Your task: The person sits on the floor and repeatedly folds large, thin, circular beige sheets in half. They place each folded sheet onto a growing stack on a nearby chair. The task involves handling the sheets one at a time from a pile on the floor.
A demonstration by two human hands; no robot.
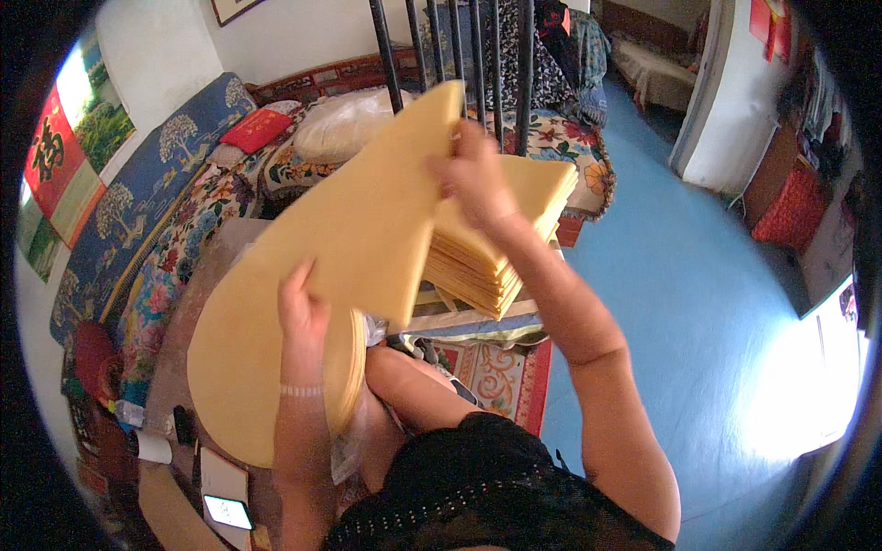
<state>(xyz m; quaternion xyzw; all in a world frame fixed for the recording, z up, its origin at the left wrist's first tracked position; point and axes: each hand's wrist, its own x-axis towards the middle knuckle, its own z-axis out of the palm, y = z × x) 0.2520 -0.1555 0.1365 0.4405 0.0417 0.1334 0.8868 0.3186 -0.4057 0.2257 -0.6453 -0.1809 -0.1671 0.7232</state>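
Observation:
A large folded yellow sheet (358,213), its material not plain, slants across the middle of the view. My right hand (475,175) grips its upper right edge and is slightly blurred. Against its lower left face rests my left hand (303,303), fingers apart. Below lies a pile of round-edged yellow sheets (238,386) on the table at my left. To the right, partly behind my right forearm, stands a thick stack of folded yellow sheets (475,268) on a cloth-covered support.
A lit phone (227,512), a white roll (153,448) and a plastic bottle (127,412) sit at the lower left. Black metal bars (475,62) rise beyond the stack. A flower-covered sofa (179,255) runs along the left; blue floor (641,289) lies at right.

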